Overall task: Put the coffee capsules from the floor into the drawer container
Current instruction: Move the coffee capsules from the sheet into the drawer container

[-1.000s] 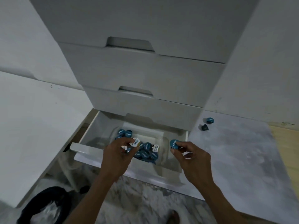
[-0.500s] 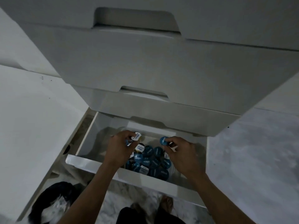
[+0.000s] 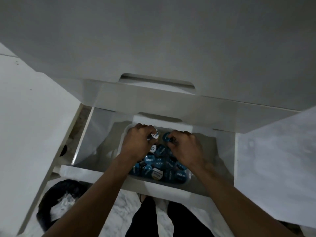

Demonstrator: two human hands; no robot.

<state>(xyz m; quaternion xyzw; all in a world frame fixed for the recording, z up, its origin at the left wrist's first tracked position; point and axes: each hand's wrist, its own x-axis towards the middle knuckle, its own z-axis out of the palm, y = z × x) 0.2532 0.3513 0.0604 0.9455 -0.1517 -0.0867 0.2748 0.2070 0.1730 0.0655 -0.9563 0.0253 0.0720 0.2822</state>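
Note:
The bottom white drawer [image 3: 102, 173] stands pulled out. Inside it a clear container [image 3: 189, 176] holds several blue-lidded coffee capsules [image 3: 159, 164] and a few white-lidded ones. Both hands reach over the container's far end. My left hand [image 3: 136, 144] pinches a white-lidded capsule [image 3: 156, 134] at its fingertips. My right hand [image 3: 185, 147] holds a blue-lidded capsule [image 3: 166, 136] between thumb and fingers. The two held capsules hover close together, just above the pile.
Closed white drawer fronts [image 3: 171, 57] loom above the open drawer. A white panel [image 3: 25, 117] rises at left. A black bag with white contents [image 3: 58, 202] lies on the marble floor [image 3: 273, 168] at lower left. My dark trouser legs [image 3: 153, 219] stand below the drawer.
The camera has leaned in closer over the drawer. Both hands have moved farther in over the container, still holding their capsules, and the floor capsules at right have left the view.

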